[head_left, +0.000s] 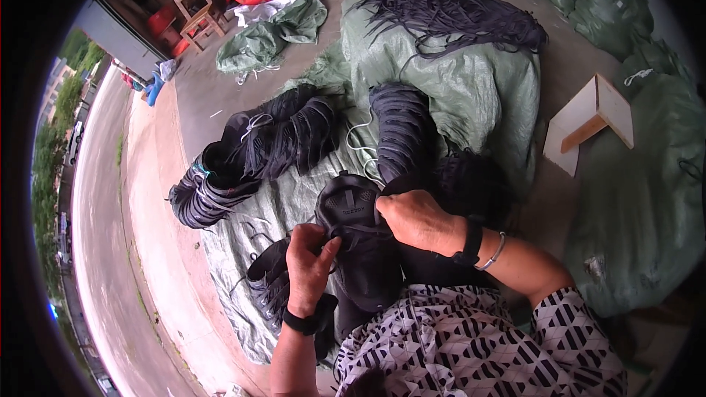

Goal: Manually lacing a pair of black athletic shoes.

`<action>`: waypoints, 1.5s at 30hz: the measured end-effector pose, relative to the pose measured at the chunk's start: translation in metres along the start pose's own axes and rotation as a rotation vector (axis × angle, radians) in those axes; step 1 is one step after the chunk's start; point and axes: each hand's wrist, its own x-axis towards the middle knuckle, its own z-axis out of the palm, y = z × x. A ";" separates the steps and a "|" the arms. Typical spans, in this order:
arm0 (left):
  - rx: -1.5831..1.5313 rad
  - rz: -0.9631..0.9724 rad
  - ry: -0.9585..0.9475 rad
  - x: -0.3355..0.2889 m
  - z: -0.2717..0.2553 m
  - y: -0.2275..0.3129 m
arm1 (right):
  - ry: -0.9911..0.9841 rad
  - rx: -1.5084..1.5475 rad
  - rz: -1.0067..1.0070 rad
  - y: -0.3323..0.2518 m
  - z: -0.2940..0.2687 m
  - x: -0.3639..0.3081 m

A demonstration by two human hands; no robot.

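We gripped a black shoe (358, 239), left hand (309, 265) pinching its laces, right hand (415, 219) closed on it, above green sacking (441, 81) spread over concrete floor (206, 95)

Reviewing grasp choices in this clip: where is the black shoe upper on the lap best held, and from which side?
Probably at its tongue end, from the person's right: the black shoe upper lies lengthwise on the lap, tongue pointing away. The right hand already clamps that edge, leaving the lace area free for the left hand.
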 end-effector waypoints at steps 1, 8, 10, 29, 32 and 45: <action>-0.017 0.017 0.011 0.001 -0.002 0.001 | -0.029 0.071 -0.009 0.002 -0.002 0.001; -0.128 -0.051 -0.091 0.017 -0.042 0.010 | 0.030 0.177 -0.135 0.019 -0.004 0.002; -0.154 -0.051 0.000 0.022 -0.051 0.012 | -0.005 0.164 -0.021 0.017 -0.005 0.002; -0.370 0.100 0.278 0.036 -0.072 0.015 | -0.315 0.043 -0.199 0.020 -0.020 0.033; -0.230 0.117 0.081 0.029 -0.041 0.011 | -0.306 -0.034 -0.137 0.016 -0.004 0.031; -0.438 -0.255 0.009 0.008 -0.019 -0.011 | 0.147 0.189 -0.054 0.013 -0.037 0.032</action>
